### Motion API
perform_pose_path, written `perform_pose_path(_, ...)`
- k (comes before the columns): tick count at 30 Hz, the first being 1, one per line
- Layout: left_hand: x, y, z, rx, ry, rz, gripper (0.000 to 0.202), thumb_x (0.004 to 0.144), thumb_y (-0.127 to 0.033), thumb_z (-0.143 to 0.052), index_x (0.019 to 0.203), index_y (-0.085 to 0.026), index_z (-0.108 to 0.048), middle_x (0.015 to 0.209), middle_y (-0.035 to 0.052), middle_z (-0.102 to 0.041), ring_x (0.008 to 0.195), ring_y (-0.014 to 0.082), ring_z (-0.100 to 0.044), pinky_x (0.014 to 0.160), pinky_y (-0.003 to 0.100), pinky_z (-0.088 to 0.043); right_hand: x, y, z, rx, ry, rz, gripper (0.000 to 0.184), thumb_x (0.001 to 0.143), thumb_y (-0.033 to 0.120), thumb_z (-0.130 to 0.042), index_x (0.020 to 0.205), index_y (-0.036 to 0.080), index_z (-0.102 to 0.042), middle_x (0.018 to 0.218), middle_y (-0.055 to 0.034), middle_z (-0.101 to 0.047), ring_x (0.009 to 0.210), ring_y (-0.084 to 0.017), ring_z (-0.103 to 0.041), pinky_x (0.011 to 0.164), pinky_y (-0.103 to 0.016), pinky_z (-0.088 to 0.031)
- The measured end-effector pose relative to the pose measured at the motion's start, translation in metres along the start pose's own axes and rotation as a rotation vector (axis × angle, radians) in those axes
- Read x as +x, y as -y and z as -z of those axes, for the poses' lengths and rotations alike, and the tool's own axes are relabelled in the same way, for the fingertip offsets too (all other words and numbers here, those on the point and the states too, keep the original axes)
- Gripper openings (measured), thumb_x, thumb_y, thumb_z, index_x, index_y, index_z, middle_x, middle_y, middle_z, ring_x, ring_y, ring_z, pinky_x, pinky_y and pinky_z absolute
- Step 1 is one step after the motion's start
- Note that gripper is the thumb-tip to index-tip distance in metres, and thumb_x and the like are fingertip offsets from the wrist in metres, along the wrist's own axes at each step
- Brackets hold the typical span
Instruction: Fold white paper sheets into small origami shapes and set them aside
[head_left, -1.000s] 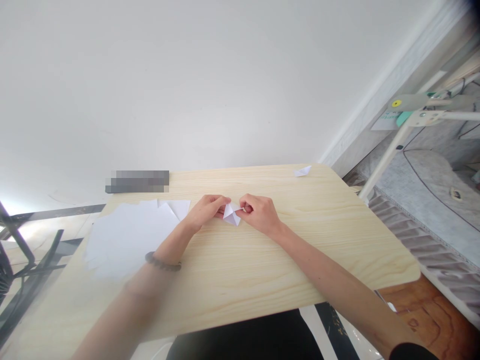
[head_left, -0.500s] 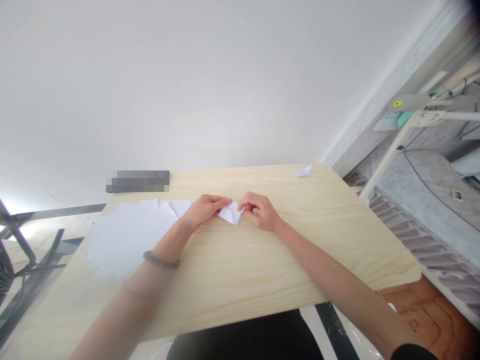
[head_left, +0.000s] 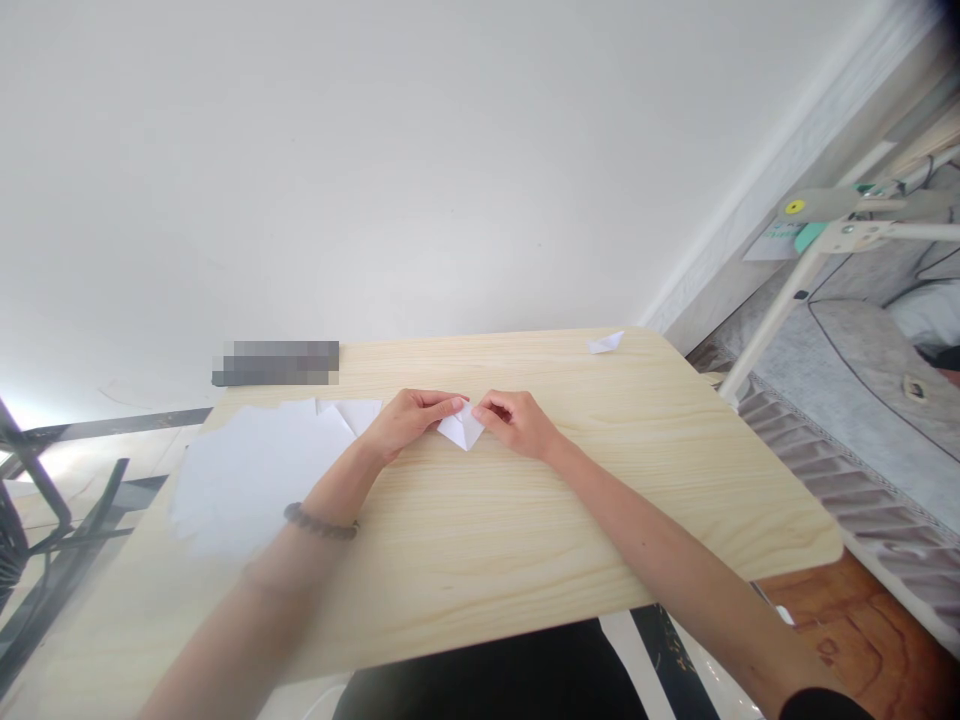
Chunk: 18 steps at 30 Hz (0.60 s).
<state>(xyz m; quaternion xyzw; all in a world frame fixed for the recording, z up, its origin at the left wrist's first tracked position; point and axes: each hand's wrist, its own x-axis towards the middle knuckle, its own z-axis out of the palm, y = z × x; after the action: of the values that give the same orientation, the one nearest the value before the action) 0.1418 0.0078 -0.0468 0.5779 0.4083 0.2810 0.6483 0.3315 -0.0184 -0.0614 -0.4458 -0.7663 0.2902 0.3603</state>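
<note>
Between my two hands is a small folded piece of white paper [head_left: 462, 430], with creases meeting near its middle and a corner pointing toward me. My left hand [head_left: 411, 418] pinches its left upper edge, thumb on top; the fingers underneath are partly hidden. My right hand [head_left: 517, 420] grips the right corner between thumb and bent fingers. A spread pile of white paper sheets [head_left: 255, 480] lies to the left, partly behind my left forearm. Toward the far right edge rests another folded white paper [head_left: 606, 343], boat-like in outline.
The light wooden table [head_left: 480, 550] stands against a white wall [head_left: 450, 180]. A dark, pixelated object [head_left: 276, 364] lies at its back left. On the right are a white metal frame [head_left: 780, 320] and a grey covered couch [head_left: 847, 370]. Dark chair legs [head_left: 90, 510] show at left.
My right hand has shifted slightly, its fingers now closer over the paper's right corner. The folded paper looks flatter on that side. My left hand stays almost still.
</note>
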Motion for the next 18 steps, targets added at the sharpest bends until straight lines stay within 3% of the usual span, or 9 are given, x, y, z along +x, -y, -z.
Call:
perform_pose_path(6, -0.0001, 0.0007, 0.0004, 0.065, -0.024, -0.009, 0.038, 0.067, -0.040, -0.064, 0.097, -0.016, -0.065, 0.077, 0.0048, -0.065, 0.068, 0.0146, -0.056, 0.063, 0.026, -0.041, -0.0002, -0.0039, 0.0016, 0.007, 0.043, -0.009, 0.026, 0.078, 0.035, -0.046, 0.063, 0.015, -0.053, 0.055, 0.0035, -0.046, 0.049, -0.006, -0.037, 0.048, -0.019, -0.029)
perform_pose_path(18, 0.0017, 0.0023, -0.0009, 0.031, -0.062, -0.006, 0.038, 0.065, -0.039, -0.066, 0.093, -0.014, -0.067, 0.085, 0.0082, -0.066, 0.074, 0.0172, -0.057, 0.068, 0.030, -0.042, -0.0003, -0.0025, 0.0031, 0.056, 0.061, -0.014, 0.024, 0.077, 0.035, -0.048, 0.064, 0.015, -0.052, 0.054, 0.0039, -0.043, 0.050, -0.006, -0.035, 0.047, -0.019, -0.028)
